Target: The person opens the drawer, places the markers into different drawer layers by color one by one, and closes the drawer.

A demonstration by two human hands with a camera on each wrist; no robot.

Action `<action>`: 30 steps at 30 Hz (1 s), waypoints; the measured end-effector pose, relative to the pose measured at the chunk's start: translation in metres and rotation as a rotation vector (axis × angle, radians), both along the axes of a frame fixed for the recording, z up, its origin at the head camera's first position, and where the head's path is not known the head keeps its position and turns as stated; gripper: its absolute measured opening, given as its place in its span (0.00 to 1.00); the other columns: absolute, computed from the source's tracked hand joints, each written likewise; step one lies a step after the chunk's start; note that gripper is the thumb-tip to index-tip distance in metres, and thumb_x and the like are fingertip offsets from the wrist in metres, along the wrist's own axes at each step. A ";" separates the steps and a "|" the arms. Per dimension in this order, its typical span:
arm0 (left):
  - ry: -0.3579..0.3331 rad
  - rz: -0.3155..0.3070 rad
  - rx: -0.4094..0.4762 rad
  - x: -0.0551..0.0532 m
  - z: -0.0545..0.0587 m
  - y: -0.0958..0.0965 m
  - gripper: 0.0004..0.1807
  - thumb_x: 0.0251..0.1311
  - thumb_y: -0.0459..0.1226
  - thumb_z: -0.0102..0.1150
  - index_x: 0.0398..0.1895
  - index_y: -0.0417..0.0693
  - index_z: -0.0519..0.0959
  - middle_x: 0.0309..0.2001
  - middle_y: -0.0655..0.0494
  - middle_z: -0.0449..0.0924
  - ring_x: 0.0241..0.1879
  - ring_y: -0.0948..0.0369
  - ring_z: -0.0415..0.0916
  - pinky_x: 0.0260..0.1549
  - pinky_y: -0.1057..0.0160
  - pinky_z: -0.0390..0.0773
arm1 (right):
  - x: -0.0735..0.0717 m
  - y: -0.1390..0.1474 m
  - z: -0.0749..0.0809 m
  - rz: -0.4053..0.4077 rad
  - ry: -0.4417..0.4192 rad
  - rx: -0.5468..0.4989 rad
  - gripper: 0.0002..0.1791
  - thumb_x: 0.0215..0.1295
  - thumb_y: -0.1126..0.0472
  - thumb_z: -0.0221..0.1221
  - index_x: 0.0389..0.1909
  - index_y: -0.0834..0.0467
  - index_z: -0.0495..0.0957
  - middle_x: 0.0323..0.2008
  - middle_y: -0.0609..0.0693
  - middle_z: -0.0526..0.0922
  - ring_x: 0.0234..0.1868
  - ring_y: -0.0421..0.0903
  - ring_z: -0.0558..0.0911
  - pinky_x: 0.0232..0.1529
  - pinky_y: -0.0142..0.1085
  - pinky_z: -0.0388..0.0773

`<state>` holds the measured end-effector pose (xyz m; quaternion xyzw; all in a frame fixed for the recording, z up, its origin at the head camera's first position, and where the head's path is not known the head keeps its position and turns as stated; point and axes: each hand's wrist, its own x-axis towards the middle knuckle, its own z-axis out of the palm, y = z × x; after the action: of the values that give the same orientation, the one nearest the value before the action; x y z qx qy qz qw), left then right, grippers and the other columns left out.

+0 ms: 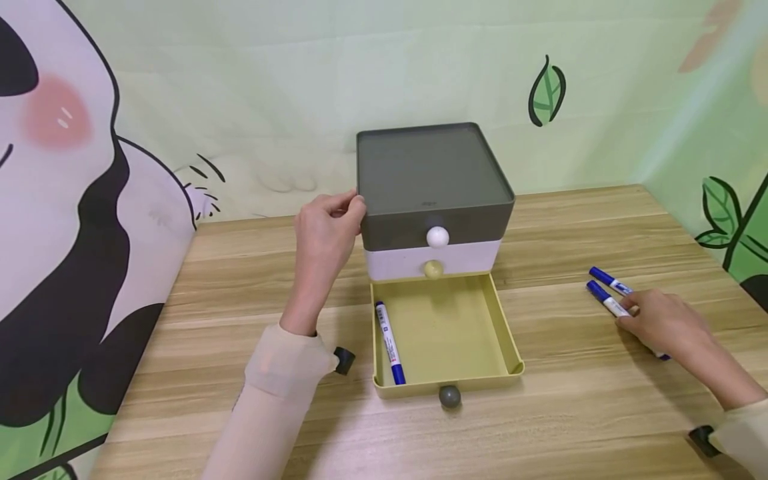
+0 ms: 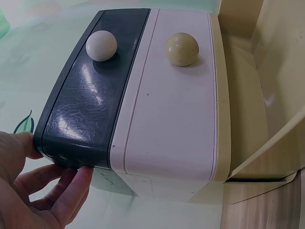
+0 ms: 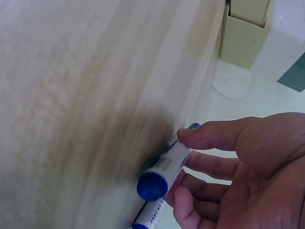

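Note:
A small stacked drawer unit (image 1: 435, 167) stands on the table, dark grey over white over yellow. Its bottom yellow drawer (image 1: 450, 327) is pulled out, with a blue-capped marker (image 1: 390, 343) lying along the left side inside. My left hand (image 1: 330, 227) grips the dark top tier at its left front corner; in the left wrist view the thumb is on the top edge and the fingertips press the side. Off to the right, my right hand (image 1: 666, 323) pinches a white and blue marker (image 3: 171, 162) between thumb and fingers. A second marker (image 1: 609, 280) lies close beside it.
Round knobs stick out in front: a white one (image 1: 437, 237), a yellow one (image 1: 433, 269) and a grey one (image 1: 450, 397) on the pulled-out drawer. A printed cloth wall (image 1: 270, 100) rises behind the wooden table (image 1: 570, 427), with another side at the right.

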<state>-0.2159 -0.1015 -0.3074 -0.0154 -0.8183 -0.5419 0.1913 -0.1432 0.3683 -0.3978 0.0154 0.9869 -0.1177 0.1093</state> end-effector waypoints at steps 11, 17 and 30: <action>0.005 -0.007 0.009 0.000 0.001 0.000 0.17 0.65 0.40 0.60 0.52 0.45 0.89 0.42 0.49 0.86 0.29 0.60 0.85 0.31 0.64 0.84 | 0.004 -0.010 0.009 0.037 -0.051 -0.131 0.24 0.71 0.60 0.61 0.54 0.79 0.74 0.43 0.77 0.82 0.36 0.57 0.85 0.30 0.46 0.81; -0.004 -0.010 0.013 0.001 0.000 -0.001 0.17 0.66 0.41 0.60 0.53 0.44 0.88 0.41 0.49 0.86 0.30 0.60 0.85 0.31 0.64 0.84 | 0.008 -0.021 0.016 0.061 -0.055 -0.164 0.23 0.71 0.61 0.61 0.52 0.80 0.74 0.39 0.72 0.84 0.35 0.56 0.84 0.31 0.46 0.82; -0.011 -0.009 0.010 0.000 0.000 -0.001 0.17 0.66 0.41 0.60 0.53 0.45 0.88 0.41 0.50 0.85 0.29 0.60 0.85 0.30 0.64 0.84 | 0.020 -0.046 0.031 0.085 -0.053 -0.222 0.23 0.72 0.62 0.60 0.55 0.79 0.74 0.34 0.56 0.84 0.31 0.46 0.80 0.28 0.39 0.78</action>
<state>-0.2161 -0.1024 -0.3072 -0.0149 -0.8165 -0.5469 0.1843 -0.1234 0.3225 -0.3664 -0.0358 0.9643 -0.2212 0.1412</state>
